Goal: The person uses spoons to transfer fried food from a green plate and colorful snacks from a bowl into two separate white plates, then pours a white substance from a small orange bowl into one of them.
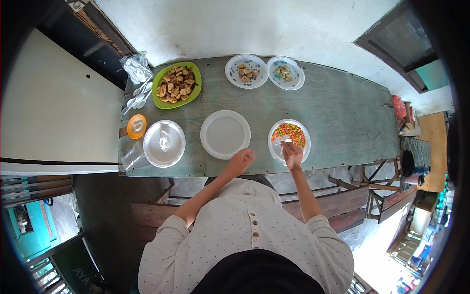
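Multicoloured bits [295,132], way too easy to flick off the plate [307,151] by jerking the spoon [284,139] pinched in right hand [293,157], with left hand [240,162] loosely clenched.

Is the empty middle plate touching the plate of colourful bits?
Apart: the head view shows tabletop between the empty plate and the plate of colourful bits.

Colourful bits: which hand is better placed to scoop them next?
Likely the right hand, holding a white spoon at the colourful bits; the left hand is farther off, beside the bare plate.
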